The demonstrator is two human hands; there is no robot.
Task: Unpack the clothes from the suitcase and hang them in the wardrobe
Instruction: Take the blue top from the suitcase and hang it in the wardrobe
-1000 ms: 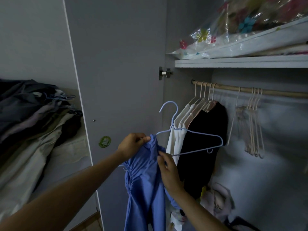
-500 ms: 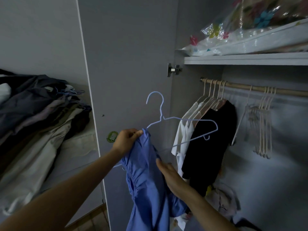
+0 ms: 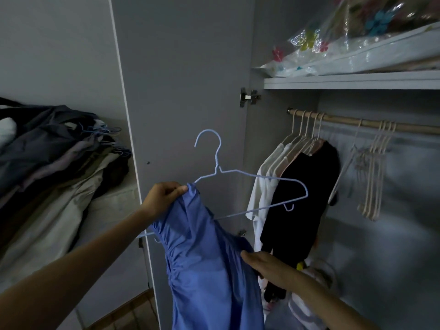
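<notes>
A blue garment (image 3: pixel 204 263) hangs from the left shoulder of a light blue wire hanger (image 3: pixel 250 177), in front of the open wardrobe door. My left hand (image 3: pixel 162 198) pinches the garment's top edge against the hanger's left arm. My right hand (image 3: pixel 264 265) lies flat against the garment's lower right side, fingers extended. The hanger's hook points up, free of the rod. The wooden wardrobe rod (image 3: pixel 371 123) carries white tops (image 3: pixel 264 177) and a black garment (image 3: pixel 307 194) on pale hangers. No suitcase is in view.
Several empty pale hangers (image 3: pixel 373 175) hang on the rod to the right. A pile of dark and beige clothes (image 3: pixel 52 167) with blue hangers lies at the left. The grey wardrobe door (image 3: pixel 181 86) stands open. A shelf (image 3: pixel 352 81) holds a plastic-wrapped bundle. Items lie on the wardrobe floor.
The hanger and garment have shifted left and slightly up, away from the hung clothes. My right hand slid down the garment from near its top to its lower side.
</notes>
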